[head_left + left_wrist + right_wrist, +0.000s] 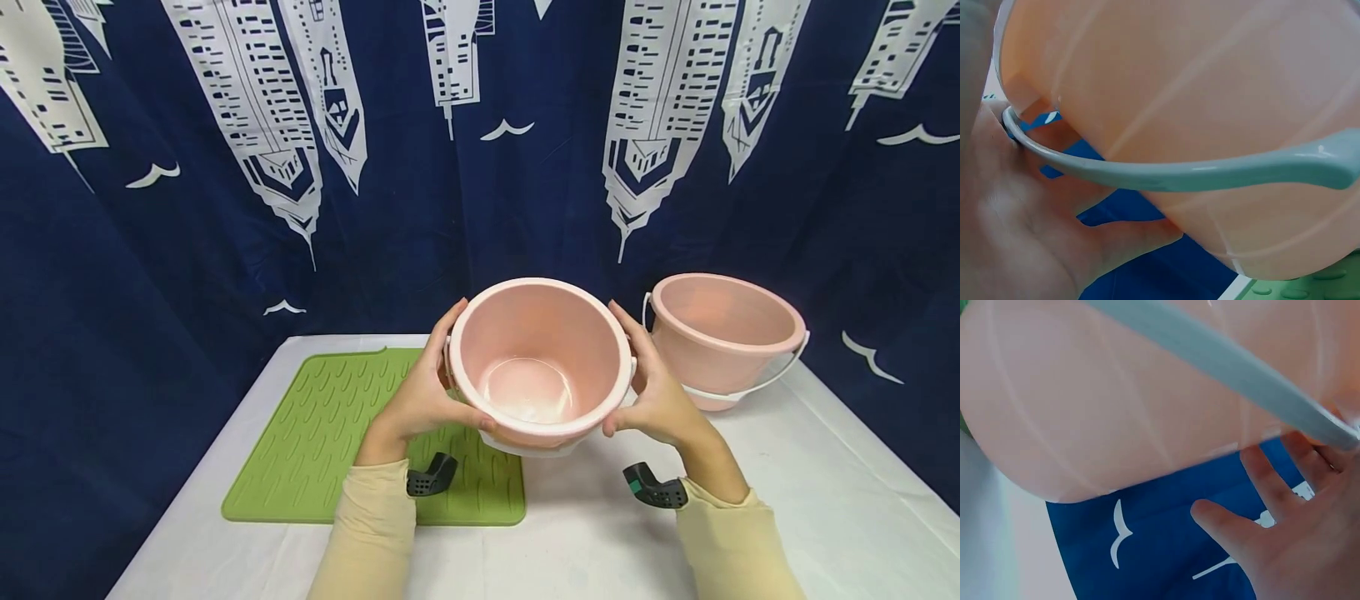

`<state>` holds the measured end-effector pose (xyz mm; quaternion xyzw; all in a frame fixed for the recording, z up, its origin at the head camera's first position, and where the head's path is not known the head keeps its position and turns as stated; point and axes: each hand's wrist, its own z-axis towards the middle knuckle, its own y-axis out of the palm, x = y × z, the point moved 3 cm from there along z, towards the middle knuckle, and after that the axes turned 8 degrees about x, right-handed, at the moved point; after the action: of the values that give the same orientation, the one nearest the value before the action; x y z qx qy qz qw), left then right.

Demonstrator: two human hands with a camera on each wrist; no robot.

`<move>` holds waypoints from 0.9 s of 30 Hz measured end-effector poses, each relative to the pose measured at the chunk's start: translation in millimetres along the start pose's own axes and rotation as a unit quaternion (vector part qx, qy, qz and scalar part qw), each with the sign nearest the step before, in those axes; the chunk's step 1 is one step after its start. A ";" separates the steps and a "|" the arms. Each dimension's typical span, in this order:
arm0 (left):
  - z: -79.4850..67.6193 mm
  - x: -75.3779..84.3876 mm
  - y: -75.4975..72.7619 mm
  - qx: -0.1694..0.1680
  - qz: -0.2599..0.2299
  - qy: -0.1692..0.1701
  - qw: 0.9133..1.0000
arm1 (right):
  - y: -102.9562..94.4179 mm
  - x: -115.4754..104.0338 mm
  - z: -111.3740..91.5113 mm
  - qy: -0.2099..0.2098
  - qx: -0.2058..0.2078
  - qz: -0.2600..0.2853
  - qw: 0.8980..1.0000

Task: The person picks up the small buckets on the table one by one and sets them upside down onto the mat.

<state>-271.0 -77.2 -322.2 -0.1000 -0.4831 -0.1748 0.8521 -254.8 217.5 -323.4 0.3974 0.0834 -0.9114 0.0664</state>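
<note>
Both hands hold a pink bucket up over the table, its mouth tipped toward the head camera and nothing inside it. My left hand grips one side of the rim, thumb at the front and fingers behind. The opposite side is held by my right hand in the same way. A pale handle hangs across the bucket's outer wall in the left wrist view. From the right wrist, the ribbed side of the bucket shows, with several fingers spread beside it.
To the left lies a green ridged mat, partly behind the left arm and the held bucket. A second pink bucket stands upright at the back right of the white table. Behind the table hangs a dark blue printed curtain.
</note>
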 end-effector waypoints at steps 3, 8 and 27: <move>-0.6 0.2 -0.1 -0.011 -0.009 0.000 1.000 | -0.8 -1.1 -1.4 0.005 -0.016 0.004 1.000; -1.2 0.7 0.7 -0.029 -0.011 -0.004 1.000 | 0.6 -4.0 -4.3 0.026 -0.036 0.020 0.999; 1.9 -1.6 5.4 -0.007 -0.019 -0.012 1.000 | -2.6 -0.4 -1.1 0.046 0.003 0.046 0.998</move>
<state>-271.1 -71.3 -322.7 -0.0990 -0.4941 -0.1934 0.8418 -254.2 220.2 -323.5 0.4423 0.0651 -0.8885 0.1033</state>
